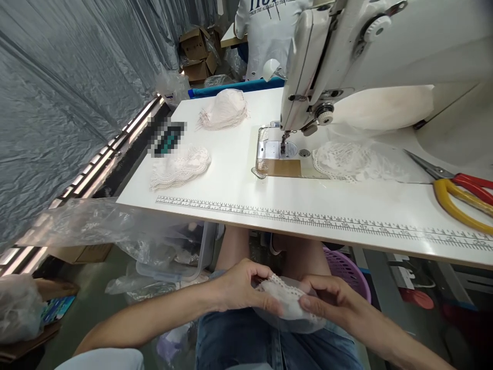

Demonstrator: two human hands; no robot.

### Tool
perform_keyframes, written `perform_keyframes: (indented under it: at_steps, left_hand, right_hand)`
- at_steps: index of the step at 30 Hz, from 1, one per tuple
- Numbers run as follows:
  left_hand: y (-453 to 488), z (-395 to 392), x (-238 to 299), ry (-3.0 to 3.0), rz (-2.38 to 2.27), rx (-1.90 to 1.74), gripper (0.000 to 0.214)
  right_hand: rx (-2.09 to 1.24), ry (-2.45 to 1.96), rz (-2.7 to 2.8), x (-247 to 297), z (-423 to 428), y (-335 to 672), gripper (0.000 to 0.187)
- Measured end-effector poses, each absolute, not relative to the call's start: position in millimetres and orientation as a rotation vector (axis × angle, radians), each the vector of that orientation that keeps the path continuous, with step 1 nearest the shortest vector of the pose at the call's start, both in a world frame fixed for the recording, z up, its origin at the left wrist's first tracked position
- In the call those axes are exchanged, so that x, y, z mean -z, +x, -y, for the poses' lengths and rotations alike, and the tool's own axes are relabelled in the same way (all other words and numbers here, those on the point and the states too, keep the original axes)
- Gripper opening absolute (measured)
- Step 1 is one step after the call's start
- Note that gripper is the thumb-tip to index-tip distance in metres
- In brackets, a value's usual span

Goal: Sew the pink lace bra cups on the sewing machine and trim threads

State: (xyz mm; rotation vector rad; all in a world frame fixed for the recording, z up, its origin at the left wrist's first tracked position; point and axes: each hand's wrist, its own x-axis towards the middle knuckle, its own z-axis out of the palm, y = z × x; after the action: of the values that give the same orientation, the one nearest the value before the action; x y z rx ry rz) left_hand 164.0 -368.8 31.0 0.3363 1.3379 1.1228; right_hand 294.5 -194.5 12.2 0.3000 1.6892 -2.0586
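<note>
Below the table's front edge, over my lap, both hands grip one piece of white lace fabric. My left hand pinches its left side with curled fingers. My right hand holds the right side, thumb on top. Up on the white table stands a white sewing machine with its needle over a metal plate. Beside the plate, under the machine's arm, lies more white lace.
Two stacks of lace pieces sit on the table's left half. Scissors with yellow and red handles lie at the right. A clear bin with plastic bags is at my left knee, a purple basket at my right. Another person stands beyond the table.
</note>
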Motion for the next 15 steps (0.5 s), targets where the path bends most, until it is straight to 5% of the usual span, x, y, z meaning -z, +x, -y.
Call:
perform_keyframes:
  at_steps: [15]
  left_hand:
    - [164.7,376.1,-24.0,0.311,-1.385,-1.232,0.035]
  right_hand:
    - [1.902,0.324,-1.844,-4.7,194.7,295.7,0.031]
